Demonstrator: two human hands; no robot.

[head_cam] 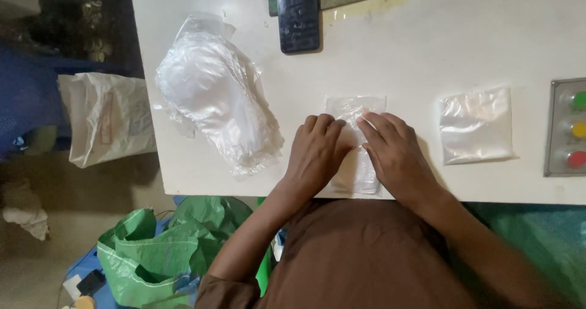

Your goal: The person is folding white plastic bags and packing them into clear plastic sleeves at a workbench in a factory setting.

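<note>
A white tabletop (pixel 427 46) fills most of the view. Below its near edge is a dusty floor with a green woven sack (pixel 159 254) and a white sack (pixel 107 123).

In the middle of the tabletop, close to the near edge, lies a small clear plastic bag (pixel 355 111). Both hands rest on it. The left hand (pixel 316 153) lies flat on the bag's left side, fingers (pixel 323 126) held out and close together, pressing down. The right hand (pixel 394 150) lies flat on the bag's right side, fingers (pixel 375 125) also stretched out, not curled around anything.

Left of the bag sits a pile of clear bags (pixel 213 98). Right of it lies a flat filled bag (pixel 476 126), then a button box (pixel 567 126). Behind the bag is a dark phone (pixel 298 13).
</note>
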